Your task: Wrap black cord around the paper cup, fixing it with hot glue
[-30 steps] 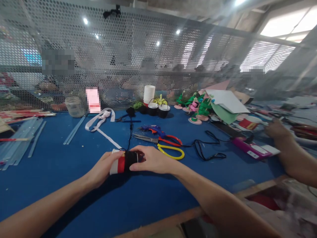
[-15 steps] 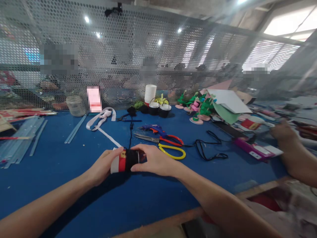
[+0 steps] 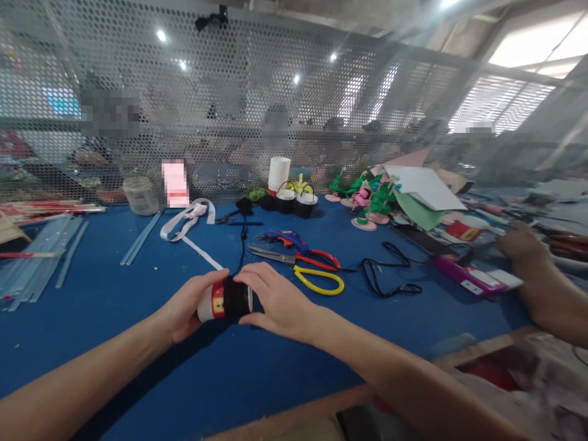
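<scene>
A paper cup (image 3: pixel 217 299) lies on its side between my hands, white with a red band and a yellow mark. Black yarn (image 3: pixel 237 296) is wound round its right part. My left hand (image 3: pixel 192 301) grips the cup's left end, thumb on top. My right hand (image 3: pixel 275 300) curves round the yarn-wrapped end, fingers above and thumb below. From the cup a black strand leads back to a dark yarn bundle (image 3: pixel 244 205). A white ribbon (image 3: pixel 197 248) runs down to near my left fingers. Beyond my right hand lie scissors (image 3: pixel 316 278) with red and yellow handles.
A blue glue gun (image 3: pixel 287 239) lies behind the scissors. Two black-wrapped cups with handles (image 3: pixel 305 205), stacked cups (image 3: pixel 278 173) and green craft trees (image 3: pixel 383 199) stand along the mesh (image 3: pixel 239 122). Clear strips (image 3: pixel 41 263) are left. Another person's hand (image 3: pixel 528 257) is at right.
The cup has shifted slightly left and turned, so its yellow mark sits lower. Both my hands have moved a little left with it.
</scene>
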Demonstrator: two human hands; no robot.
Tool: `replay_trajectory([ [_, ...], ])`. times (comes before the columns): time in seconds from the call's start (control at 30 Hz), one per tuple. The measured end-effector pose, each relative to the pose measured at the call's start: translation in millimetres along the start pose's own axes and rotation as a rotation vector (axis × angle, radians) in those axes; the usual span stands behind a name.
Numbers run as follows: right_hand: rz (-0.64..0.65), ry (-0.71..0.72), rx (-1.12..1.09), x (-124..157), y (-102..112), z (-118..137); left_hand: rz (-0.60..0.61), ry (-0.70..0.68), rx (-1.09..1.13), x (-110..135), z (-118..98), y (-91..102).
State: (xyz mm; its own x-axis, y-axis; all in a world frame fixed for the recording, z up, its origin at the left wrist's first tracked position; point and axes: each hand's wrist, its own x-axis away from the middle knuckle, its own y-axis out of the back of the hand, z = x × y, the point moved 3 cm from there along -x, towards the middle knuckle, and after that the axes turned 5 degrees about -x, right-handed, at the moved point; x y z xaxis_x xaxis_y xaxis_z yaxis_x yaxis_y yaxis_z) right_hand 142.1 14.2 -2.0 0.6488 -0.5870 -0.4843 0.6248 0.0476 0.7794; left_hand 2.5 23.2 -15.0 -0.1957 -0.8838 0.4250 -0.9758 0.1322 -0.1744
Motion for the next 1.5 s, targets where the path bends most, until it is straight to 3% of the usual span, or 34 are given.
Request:
replay_trajectory([
  [0.13,-0.05,-0.103,-0.191,-1.8,4.5,-2.7,0.043,-0.102,-0.165,3.2,0.9,-2.0],
  [0.23,-0.006,-0.173,-0.31,-2.6,4.5,-6.6,0.069,-0.171,-0.303,5.8,2.9,-2.7],
  [0.5,0.027,-0.003,-0.375,-1.5,0.0,1.7,0.073,-0.203,-0.52,6.5,6.8,-5.8],
  [0.63,0.01,0.01,-0.379,-3.7,2.4,5.8,0.077,-0.189,-0.544,7.3,5.3,-9.6],
  [0.73,-0.045,-0.174,-0.301,-9.8,13.6,-9.4,0.074,-0.176,-0.537,7.2,5.3,-8.6],
  [0.87,-0.055,-0.646,0.122,-16.2,41.3,-61.5,0.047,-0.188,-0.572,7.2,3.9,-6.0],
  [1.0,0.046,-0.862,0.227,-18.7,52.4,-114.5,0.043,-0.201,-0.595,8.9,1.4,-7.0],
  [1.13,0.105,-0.968,0.206,-17.2,43.0,-139.2,0.076,-0.247,-0.618,9.3,0.8,-7.3],
  [1.23,0.023,-0.974,0.176,-15.4,41.9,-137.8,0.077,-0.272,-0.634,8.2,1.8,-5.0],
  [1.37,-0.136,-0.885,0.085,-11.5,54.5,-118.1,0.049,-0.273,-0.63,8.1,1.0,-3.2],
  [1.5,-0.111,-0.769,-0.15,-5.7,62.3,-84.4,0.041,-0.265,-0.632,8.6,-2.9,-3.8],
])
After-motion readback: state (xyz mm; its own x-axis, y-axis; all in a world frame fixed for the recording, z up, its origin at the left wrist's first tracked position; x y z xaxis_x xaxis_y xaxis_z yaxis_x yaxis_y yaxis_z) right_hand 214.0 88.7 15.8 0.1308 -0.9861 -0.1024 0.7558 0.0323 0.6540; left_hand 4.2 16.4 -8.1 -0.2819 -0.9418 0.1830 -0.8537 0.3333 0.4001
